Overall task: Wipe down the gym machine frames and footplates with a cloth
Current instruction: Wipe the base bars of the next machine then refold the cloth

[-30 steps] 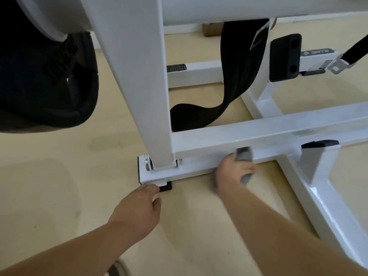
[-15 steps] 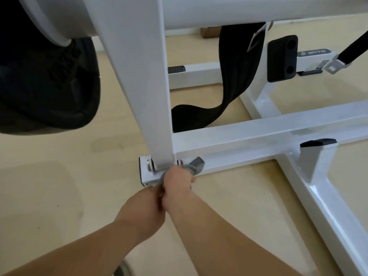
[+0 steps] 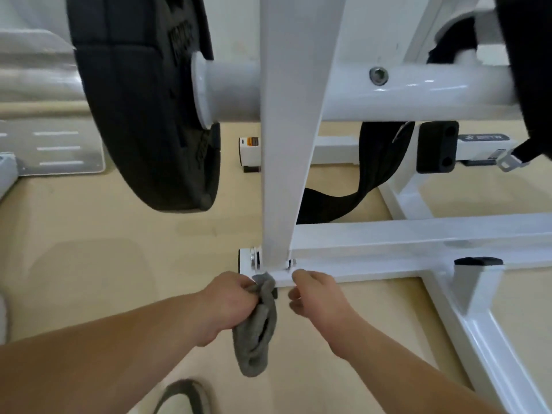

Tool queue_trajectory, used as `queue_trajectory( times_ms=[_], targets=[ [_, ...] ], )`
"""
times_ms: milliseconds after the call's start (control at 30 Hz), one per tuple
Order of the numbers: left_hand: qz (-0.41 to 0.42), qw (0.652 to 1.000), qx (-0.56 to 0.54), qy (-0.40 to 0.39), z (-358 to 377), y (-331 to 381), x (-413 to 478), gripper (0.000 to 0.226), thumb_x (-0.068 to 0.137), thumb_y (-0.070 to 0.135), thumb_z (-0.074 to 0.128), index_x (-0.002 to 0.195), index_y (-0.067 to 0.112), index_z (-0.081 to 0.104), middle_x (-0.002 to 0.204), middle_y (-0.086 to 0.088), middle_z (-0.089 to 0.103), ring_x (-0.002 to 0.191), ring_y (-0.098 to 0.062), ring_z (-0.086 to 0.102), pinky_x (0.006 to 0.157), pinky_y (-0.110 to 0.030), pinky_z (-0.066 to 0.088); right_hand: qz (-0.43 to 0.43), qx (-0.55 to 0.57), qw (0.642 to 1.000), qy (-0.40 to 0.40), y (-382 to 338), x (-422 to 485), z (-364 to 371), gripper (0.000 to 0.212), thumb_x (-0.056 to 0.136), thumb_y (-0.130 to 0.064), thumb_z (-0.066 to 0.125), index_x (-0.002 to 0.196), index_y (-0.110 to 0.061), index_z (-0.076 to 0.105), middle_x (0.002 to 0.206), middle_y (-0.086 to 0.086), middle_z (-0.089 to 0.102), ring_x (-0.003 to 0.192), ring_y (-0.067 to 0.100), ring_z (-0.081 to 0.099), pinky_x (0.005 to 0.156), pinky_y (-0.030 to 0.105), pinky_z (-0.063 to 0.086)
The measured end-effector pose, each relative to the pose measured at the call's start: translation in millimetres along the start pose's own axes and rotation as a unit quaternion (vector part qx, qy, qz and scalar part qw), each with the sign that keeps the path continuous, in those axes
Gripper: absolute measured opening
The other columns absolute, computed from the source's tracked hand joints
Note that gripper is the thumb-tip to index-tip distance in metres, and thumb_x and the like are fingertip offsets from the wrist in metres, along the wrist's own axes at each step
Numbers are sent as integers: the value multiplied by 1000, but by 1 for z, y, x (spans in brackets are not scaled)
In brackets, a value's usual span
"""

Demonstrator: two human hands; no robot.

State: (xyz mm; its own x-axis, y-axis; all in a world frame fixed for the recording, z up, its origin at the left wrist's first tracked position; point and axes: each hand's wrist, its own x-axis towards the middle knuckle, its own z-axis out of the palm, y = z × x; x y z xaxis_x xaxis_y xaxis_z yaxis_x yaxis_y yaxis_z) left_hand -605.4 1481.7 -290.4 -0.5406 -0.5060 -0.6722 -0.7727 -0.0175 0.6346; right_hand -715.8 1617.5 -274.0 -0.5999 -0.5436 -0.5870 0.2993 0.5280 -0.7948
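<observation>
My left hand (image 3: 236, 297) is closed in a fist around the top of a soft, limp grey cloth (image 3: 257, 333). Its bunched upper end sits against the lower front edge of the glossy white-painted square steel base rail (image 3: 418, 252), close to the rail's left end, and the rest hangs down in a folded tube above the pale beige floor (image 3: 104, 249). My right hand (image 3: 316, 297) is just beside it, apart from the cloth. Its fingers are loosely curled and hold nothing, and the forefinger tip is at the rail's lower edge, though the hand is blurred. A flat-sided white upright post (image 3: 286, 144) rises from the rail just above my hands, bolted at its foot, and hides part of what lies behind. A smooth white round cross tube (image 3: 403, 94) with one recessed bolt head passes behind the post. On its left end sits a thick matt black rubber weight plate (image 3: 143, 100), clear of the floor. Behind the post a wide black woven strap (image 3: 379, 162) hangs down and curls onto the floor, next to a black rubber block with two holes (image 3: 436, 146). To the right a short white stub with a black cap (image 3: 478, 261) stands on a side rail. Far left lies a grey metal footplate with raised ribs (image 3: 59, 144).
</observation>
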Motion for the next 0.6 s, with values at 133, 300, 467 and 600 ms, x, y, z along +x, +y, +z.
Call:
queue_trajectory(
  times_ms=[133, 300, 467, 600],
  targets=[
    [30, 982, 120, 143, -24, -17, 0, 11, 97, 28, 59, 108, 26, 58, 94, 4, 66, 86, -15, 62, 74, -28, 46, -340, -330, 854, 216, -3, 5, -20, 37, 102, -32, 38, 130, -20, 60, 128, -4, 55, 122, 19, 51, 105, 35, 43],
    [167, 949, 119, 239, -29, -10, 50, 29, 98, 27, 61, 127, 29, 62, 108, 1, 72, 102, -26, 67, 87, -29, 48, -311, -478, 810, 139, 11, 35, -21, 64, 103, -51, 9, 161, -32, 28, 170, -13, 12, 157, 6, -5, 128, 33, -5],
    [200, 966, 108, 127, -5, -22, 91, 45, 107, 17, 40, 151, 24, 45, 147, 2, 52, 126, -19, 56, 98, -17, 42, -321, -488, 791, 179, 21, 41, -17, 61, 104, -49, 17, 159, -29, 34, 169, -10, 17, 158, 10, 4, 129, 36, 2],
    [253, 950, 138, 117, 21, -71, 85, 70, 106, 14, 36, 163, 31, -1, 169, 21, -7, 153, 3, 13, 120, -16, 21, -327, -488, 783, 205, 16, 39, -14, 61, 104, -49, 22, 153, -24, 48, 164, -3, 35, 156, 18, 22, 128, 43, 16]
  ],
)
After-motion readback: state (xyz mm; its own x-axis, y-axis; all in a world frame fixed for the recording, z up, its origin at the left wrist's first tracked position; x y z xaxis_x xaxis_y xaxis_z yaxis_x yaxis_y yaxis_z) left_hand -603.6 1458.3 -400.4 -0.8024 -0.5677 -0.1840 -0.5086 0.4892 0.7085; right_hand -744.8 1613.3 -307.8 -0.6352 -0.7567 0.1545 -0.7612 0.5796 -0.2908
